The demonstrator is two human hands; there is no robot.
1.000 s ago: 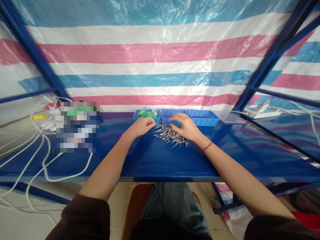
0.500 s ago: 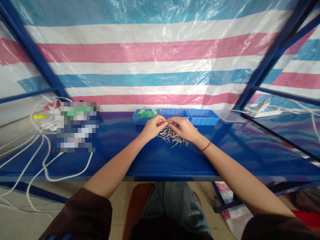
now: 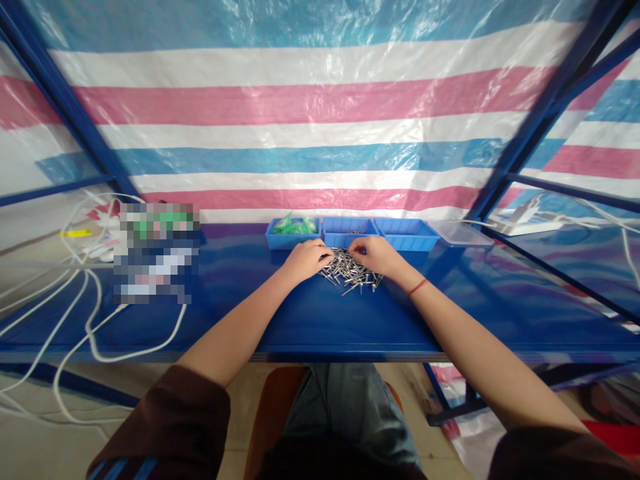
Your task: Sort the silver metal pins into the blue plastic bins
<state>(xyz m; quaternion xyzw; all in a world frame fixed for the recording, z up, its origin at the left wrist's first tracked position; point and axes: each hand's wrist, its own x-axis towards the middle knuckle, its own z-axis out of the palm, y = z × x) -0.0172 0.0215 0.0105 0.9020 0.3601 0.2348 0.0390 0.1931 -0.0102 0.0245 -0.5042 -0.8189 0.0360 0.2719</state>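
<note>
A loose heap of silvery pop rivets [image 3: 351, 272] with thin stems lies on the blue table between my hands. My left hand [image 3: 305, 260] is at the heap's left edge, its thumb and fingers curled in towards each other. On the opposite side, my right hand [image 3: 376, 256] bends over the heap with thumb and forefinger pinched together. Whatever sits in either set of fingertips is too small to make out. Behind the hands stands a row of blue bins: the left bin [image 3: 273, 241] holds green plastic bags, the middle bin [image 3: 330, 225] a few small metal pieces.
The right bin [image 3: 407, 241] adjoins a clear flat plastic lid [image 3: 463, 233]. White cables [image 3: 93, 327] loop over the table's left side beside a blurred-out patch. A white power strip [image 3: 533, 223] lies at the far right. Blue frame posts and a striped sheet enclose the table.
My hands, which met fingertip to fingertip above the heap, have moved apart. The left went slightly down and left, the right slightly to the right, showing more of the rivets and middle bin.
</note>
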